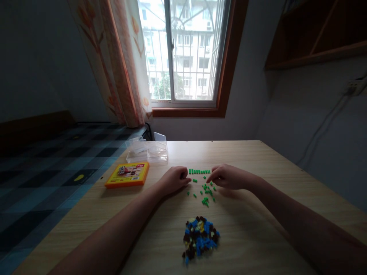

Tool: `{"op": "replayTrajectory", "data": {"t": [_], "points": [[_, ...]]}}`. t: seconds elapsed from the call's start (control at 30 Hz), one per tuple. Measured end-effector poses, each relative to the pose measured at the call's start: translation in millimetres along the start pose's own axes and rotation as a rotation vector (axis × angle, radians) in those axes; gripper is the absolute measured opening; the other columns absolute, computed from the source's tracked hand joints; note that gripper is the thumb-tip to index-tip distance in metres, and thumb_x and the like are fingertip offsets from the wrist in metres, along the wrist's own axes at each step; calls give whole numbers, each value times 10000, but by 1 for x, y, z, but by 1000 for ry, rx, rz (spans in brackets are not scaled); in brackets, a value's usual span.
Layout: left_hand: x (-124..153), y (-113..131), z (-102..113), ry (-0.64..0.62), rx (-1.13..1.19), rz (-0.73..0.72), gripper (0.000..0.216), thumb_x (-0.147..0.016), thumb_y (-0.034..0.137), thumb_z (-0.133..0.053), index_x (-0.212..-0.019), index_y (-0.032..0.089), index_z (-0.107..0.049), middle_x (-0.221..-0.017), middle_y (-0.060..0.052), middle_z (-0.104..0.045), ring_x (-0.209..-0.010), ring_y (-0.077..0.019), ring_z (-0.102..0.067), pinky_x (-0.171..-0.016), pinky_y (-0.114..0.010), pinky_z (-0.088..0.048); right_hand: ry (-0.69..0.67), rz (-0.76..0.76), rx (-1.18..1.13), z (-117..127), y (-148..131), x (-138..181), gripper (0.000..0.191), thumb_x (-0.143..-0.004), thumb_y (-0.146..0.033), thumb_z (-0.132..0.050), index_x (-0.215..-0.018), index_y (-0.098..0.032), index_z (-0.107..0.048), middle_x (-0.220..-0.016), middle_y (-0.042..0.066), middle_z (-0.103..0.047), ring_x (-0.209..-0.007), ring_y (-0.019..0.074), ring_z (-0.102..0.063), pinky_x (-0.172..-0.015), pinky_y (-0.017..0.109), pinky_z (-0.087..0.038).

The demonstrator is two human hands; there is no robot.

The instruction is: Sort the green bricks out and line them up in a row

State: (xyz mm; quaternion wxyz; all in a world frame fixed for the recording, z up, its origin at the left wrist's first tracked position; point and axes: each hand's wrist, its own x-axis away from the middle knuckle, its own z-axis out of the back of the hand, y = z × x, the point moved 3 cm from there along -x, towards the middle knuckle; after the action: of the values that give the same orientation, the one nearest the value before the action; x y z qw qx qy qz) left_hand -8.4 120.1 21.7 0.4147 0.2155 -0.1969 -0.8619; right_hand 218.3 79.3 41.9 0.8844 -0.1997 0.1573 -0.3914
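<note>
My left hand rests on the table with its fingers curled in. Whatever may lie inside it is hidden. Just to its right, small green building bricks form a neat row. My right hand reaches in from the right, its index finger stretched down towards scattered loose green bricks. I see nothing held in it; whether the fingertip touches a brick is too small to tell. Nearer to me lies a pile of blue, brown and yellowish bricks, apart from both hands.
On the wooden table, a yellow-orange box lies left of my left hand. Clear plastic containers stand behind it. A bed with a checked cover adjoins the left side. A window is ahead.
</note>
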Motion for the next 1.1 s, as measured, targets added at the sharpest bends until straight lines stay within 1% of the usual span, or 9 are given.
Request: {"op": "replayTrajectory", "data": {"t": [0.1, 0.27, 0.37, 0.47, 0.67, 0.83, 0.93, 1.03, 1.1], "points": [[0, 0, 0, -2, -3, 2, 285, -748, 299, -637, -597, 185, -423, -576, 53, -443, -550, -105, -360, -527, -237, -255, -41, 16, -14, 1, -1, 1, 387, -773, -54, -530, -1007, -226, -786, -875, 39, -704, -665, 109, -585, -616, 204, -414], [-1, -1, 0, -4, -5, 1, 291, -739, 300, -648, -599, 185, -421, -580, 53, -448, -552, -104, -361, -527, -233, -260, -181, 47, -45, -5, -4, 2, 401, -747, -46, -527, -998, -212, -793, -824, 30, -704, -663, 109, -575, -634, 209, -417], [-1, -1, 0, -2, -3, 3, 286, -738, 301, -648, -601, 184, -427, -584, 52, -452, -554, -105, -362, -527, -232, -261, -216, 48, -67, -5, -3, 2, 383, -753, -61, -533, -992, -206, -795, -819, 27, -705, -651, 104, -570, -628, 208, -412], [0, 1, 0, 1, -7, 5, 286, -742, 301, -644, -599, 184, -426, -578, 54, -447, -550, -104, -361, -528, -233, -263, -188, 40, -85, -3, -1, 2, 375, -778, -86, -528, -1024, -207, -784, -862, 34, -718, -672, 110, -585, -637, 212, -418], [0, 2, 1, 2, 2, 4, 286, -736, 300, -649, -598, 183, -428, -580, 54, -452, -549, -102, -358, -530, -232, -271, 6, -19, 2, 1, 9, 0, 378, -788, -88, -512, -1031, -203, -778, -861, 47, -712, -668, 116, -578, -612, 209, -404], [0, 3, 1, -4, 36, 4, 248, -746, 310, -646, -634, 184, -465, -597, 51, -474, -556, -106, -385, -532, -234, -291, 49, -9, 20, 1, 16, 1, 373, -791, -75, -510, -1012, -202, -783, -835, 49, -697, -676, 117, -580, -622, 206, -409], [0, 2, 0, -12, 52, -6, 184, -752, 299, -640, -686, 181, -515, -625, 44, -511, -570, -109, -416, -547, -235, -314, 10, 0, 10, 1, 10, 2, 372, -793, -68, -519, -1010, -211, -785, -817, 43, -683, -632, 102, -555, -591, 203, -393], [0, 0, -1, -9, 67, -20, 162, -757, 300, -636, -707, 179, -540, -637, 39, -528, -579, -112, -430, -551, -235, -326, -104, 78, -35, 0, -5, 2, 341, -797, -84, -557, -1013, -219, -784, -818, 31, -673, -623, 89, -547, -593, 199, -394], [0, 0, -1, -10, 72, -27, 159, -758, 303, -635, -710, 178, -549, -639, 36, -532, -583, -114, -434, -550, -234, -329, -149, 123, -38, -1, -16, 2, 287, -810, -132, -604, -1018, -221, -781, -796, 23, -662, -638, 93, -551, -603, 201, -397]]}}
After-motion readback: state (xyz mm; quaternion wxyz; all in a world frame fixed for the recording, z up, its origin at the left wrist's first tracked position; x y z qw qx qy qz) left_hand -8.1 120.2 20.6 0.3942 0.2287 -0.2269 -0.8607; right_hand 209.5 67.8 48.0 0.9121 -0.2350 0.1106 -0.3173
